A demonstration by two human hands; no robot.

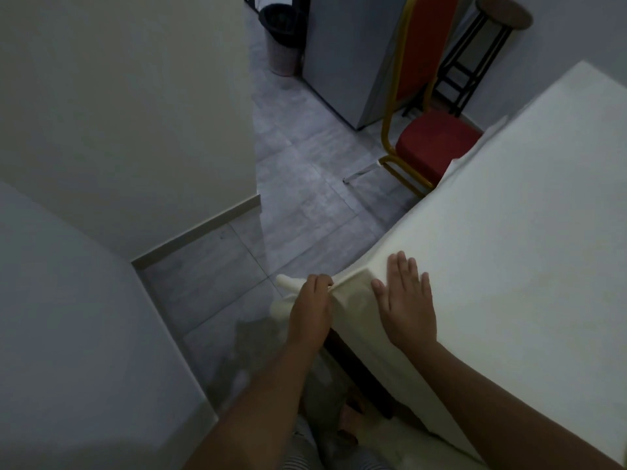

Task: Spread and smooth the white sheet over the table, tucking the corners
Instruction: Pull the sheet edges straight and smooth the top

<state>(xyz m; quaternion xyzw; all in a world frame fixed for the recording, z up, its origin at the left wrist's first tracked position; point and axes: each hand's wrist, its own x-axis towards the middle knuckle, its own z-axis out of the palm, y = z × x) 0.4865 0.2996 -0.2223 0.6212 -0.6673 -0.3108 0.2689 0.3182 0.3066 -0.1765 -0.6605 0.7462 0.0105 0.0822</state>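
The white sheet [509, 215] covers the table on the right and hangs over its near side. At the table's near left corner my right hand [405, 303] lies flat on the sheet, fingers spread, pressing it down. Just left of it my left hand [310, 307] pinches a fold of the sheet's corner and holds it out sideways past the table edge. The loose corner end [286, 283] sticks out beyond my left fingers. The table itself is hidden under the cloth except for a dark gap below the hanging edge.
A red chair with a gold frame [431, 144] stands at the table's far side. Behind it are a dark stool [488, 39], a grey cabinet [349, 56] and a black bin [281, 35]. White walls [118, 113] close in on the left over the grey tiled floor [305, 198].
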